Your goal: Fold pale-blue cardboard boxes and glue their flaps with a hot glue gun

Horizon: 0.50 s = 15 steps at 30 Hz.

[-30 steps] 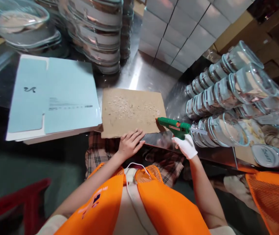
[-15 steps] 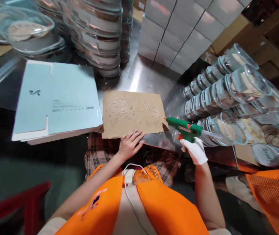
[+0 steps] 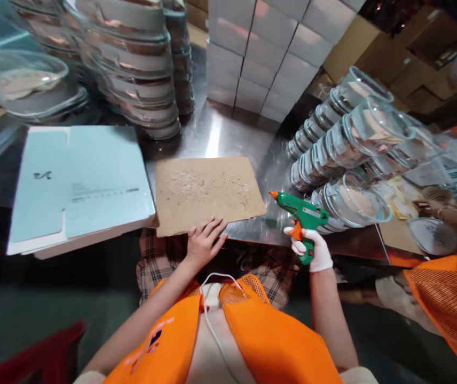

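Note:
My left hand (image 3: pixel 206 241) is bare and lies flat, fingers stretched out, on the front edge of a brown cardboard sheet (image 3: pixel 208 213). Whitish dried bits speckle the sheet's middle. In its white glove, my right hand (image 3: pixel 312 248) grips a green glue gun (image 3: pixel 302 210) by the handle. Its orange nozzle points left, just past the cardboard's right edge and apart from it. A glue stick pokes out of the gun's back. Left of the cardboard lies a stack of flat light-blue printed box blanks (image 3: pixel 100 181).
Tall stacks of clear round containers (image 3: pixel 136 69) stand at the back left, with more container stacks (image 3: pixel 332 144) at right. White boxes (image 3: pixel 256 58) are piled behind the metal table (image 3: pixel 212 130). A co-worker's hand (image 3: pixel 431 207) is at far right, a red stool (image 3: pixel 52 352) at lower left.
My right hand has turned the glue gun, so its handle and orange trigger now show, and its nozzle has come away from the cardboard's edge. My left hand stays on the cardboard.

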Available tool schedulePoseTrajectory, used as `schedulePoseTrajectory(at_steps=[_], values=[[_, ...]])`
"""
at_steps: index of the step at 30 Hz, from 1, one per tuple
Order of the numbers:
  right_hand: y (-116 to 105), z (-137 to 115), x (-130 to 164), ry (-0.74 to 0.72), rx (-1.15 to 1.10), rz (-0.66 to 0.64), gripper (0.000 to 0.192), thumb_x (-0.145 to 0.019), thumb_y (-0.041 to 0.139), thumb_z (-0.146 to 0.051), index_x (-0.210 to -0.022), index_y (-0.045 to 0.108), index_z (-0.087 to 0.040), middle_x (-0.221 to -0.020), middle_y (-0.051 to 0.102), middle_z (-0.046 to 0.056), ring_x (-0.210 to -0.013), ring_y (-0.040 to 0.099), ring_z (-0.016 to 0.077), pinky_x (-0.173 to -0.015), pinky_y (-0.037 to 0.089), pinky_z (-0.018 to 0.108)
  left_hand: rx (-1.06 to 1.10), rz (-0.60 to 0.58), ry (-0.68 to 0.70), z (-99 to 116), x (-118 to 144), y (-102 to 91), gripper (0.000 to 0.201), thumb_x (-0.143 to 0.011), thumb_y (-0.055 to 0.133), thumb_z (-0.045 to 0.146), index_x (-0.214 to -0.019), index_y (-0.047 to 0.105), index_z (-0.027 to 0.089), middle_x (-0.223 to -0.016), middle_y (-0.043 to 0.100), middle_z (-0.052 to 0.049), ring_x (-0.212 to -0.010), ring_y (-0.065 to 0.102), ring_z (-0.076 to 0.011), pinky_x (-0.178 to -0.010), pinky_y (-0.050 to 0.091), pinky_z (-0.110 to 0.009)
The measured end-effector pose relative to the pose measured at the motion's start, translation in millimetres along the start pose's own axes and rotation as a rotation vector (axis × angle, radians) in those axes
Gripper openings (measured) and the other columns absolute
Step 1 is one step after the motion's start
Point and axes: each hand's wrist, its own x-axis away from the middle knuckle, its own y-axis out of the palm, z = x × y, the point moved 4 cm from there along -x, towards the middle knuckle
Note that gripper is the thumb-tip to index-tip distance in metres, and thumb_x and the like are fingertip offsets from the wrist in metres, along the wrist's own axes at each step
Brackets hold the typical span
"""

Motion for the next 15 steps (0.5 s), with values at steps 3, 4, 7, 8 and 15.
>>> schedulePoseTrajectory(at_steps=[3,4,7,8,15], values=[[11,16,-23,0.060,-0.092,-0.061,0.023,-0.071,0.071,-0.031,-0.091,0.072,-0.019,-0.087,0.083,0.007,-0.037,0.031,0.0035,-0.036,0.030,0.018,0.046,-0.019,0.031,9,-6,-15.9,0.031,-0.108,0.060,0.029,-0.135,0.073,0.022,-0.132,0.080,-0.010,-0.123,0.074,-0.0259,-0.106,0.044,-0.039],[14,19,-31,0.072,-0.091,-0.063,0.020,-0.074,0.070,-0.031,-0.091,0.071,-0.020,-0.089,0.084,0.007,-0.037,0.032,0.0037,-0.036,0.031,0.017,0.060,-0.011,0.063,11,-9,-27.8,0.034,-0.107,0.061,0.028,-0.139,0.070,0.022,-0.135,0.079,-0.011,-0.127,0.072,-0.0261,-0.110,0.043,-0.040],[23,24,-46,0.123,-0.089,-0.066,0.016,-0.081,0.067,-0.029,-0.093,0.070,-0.019,-0.095,0.084,0.007,-0.039,0.039,0.0041,-0.036,0.035,0.016,0.000,0.114,0.148,-5,-25,-85.0,0.044,-0.100,0.072,0.027,-0.144,0.067,0.027,-0.139,0.077,-0.008,-0.135,0.069,-0.0268,-0.121,0.040,-0.042],[25,25,-49,0.138,-0.086,-0.061,0.014,-0.083,0.066,-0.028,-0.093,0.069,-0.019,-0.095,0.084,0.007,-0.039,0.040,0.0040,-0.037,0.036,0.016,-0.060,0.177,0.143,-20,-32,-109.0,0.044,-0.097,0.075,0.029,-0.140,0.069,0.028,-0.136,0.078,-0.007,-0.132,0.070,-0.0270,-0.121,0.041,-0.043],[41,37,-53,0.143,-0.045,-0.029,0.014,-0.092,0.065,-0.032,-0.094,0.068,-0.019,-0.093,0.083,0.006,-0.042,0.046,0.0035,-0.039,0.039,0.014,-0.551,-0.127,-0.856,-216,-72,-225.9,0.087,-0.095,0.057,0.070,-0.150,0.056,0.002,-0.136,0.070,-0.029,-0.122,0.069,-0.0514,-0.099,0.053,-0.075]])
